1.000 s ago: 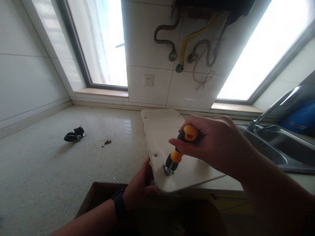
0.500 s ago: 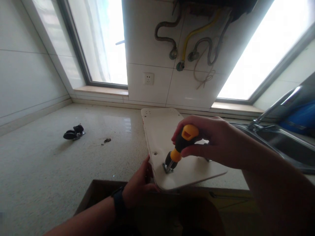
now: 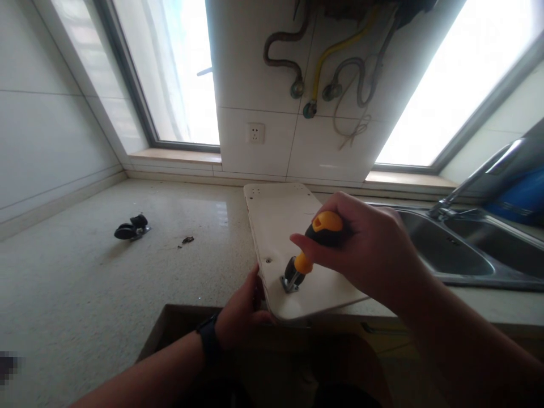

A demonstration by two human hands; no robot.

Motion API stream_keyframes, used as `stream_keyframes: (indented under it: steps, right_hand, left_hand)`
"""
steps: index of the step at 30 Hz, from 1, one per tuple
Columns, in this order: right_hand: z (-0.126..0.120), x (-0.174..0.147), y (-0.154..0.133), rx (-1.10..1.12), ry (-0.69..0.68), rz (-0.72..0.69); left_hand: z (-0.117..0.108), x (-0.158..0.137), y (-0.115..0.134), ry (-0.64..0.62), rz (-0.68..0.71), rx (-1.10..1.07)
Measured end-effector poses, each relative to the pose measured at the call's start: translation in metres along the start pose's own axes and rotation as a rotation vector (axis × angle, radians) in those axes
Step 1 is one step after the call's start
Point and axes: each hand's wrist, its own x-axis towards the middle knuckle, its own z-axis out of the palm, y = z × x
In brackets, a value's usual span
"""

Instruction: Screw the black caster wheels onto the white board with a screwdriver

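A white board (image 3: 278, 221) with rounded corners lies on the counter, its near corner reaching the front edge. My left hand (image 3: 244, 306) grips the board's left edge, fingers curled beneath and partly hidden. Wrapped round a yellow and black screwdriver (image 3: 326, 226) is my right hand (image 3: 361, 238), its thumb along the handle. The tool's shaft slants down to the metal plate of a caster (image 3: 293, 275) at the board's near left corner. A screw hole (image 3: 268, 260) shows just behind that caster. My right hand and forearm cover the board's right part.
Loose black casters (image 3: 131, 228) and a small heap of screws (image 3: 187, 241) lie on the counter (image 3: 85, 283) to the left. A steel sink (image 3: 446, 243) with a faucet (image 3: 480, 175) is at the right. Pipes (image 3: 284, 37) and a socket (image 3: 255, 133) are on the back wall.
My right hand has turned about the screwdriver handle and its thumb has shifted. The shaft stays at the caster plate. My left hand keeps its hold on the board's edge.
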Motion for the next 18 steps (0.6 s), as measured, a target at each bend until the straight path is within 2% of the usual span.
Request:
stream_keyframes:
  steps: [3,5,9,11,14,16,18]
  right_hand:
    - [-0.005,0.0,-0.001,0.052,-0.069,-0.07]
    - [-0.012,0.0,-0.001,0.086,-0.065,-0.074]
    - [-0.026,0.0,0.003,0.254,0.111,0.014]
    - [-0.031,0.0,0.009,0.451,0.112,0.075]
    - [-0.035,-0.002,0.021,0.612,-0.021,0.13]
    - [-0.033,-0.005,0.029,0.494,-0.174,0.081]
    - [-0.028,-0.011,0.037,0.28,-0.363,-0.02]
  left_hand:
    - [0.001,0.0,0.002,-0.024,0.017,0.036]
    - [0.0,0.0,0.003,-0.041,0.024,0.061]
    - [0.0,-0.001,0.004,-0.045,0.022,0.173]
    - [0.001,-0.002,0.005,-0.029,0.032,0.262]
    - [0.004,-0.003,0.008,-0.035,0.04,0.35]
    - [0.006,-0.003,0.009,-0.072,0.044,0.356]
    - [0.008,-0.003,0.01,-0.105,0.052,0.361]
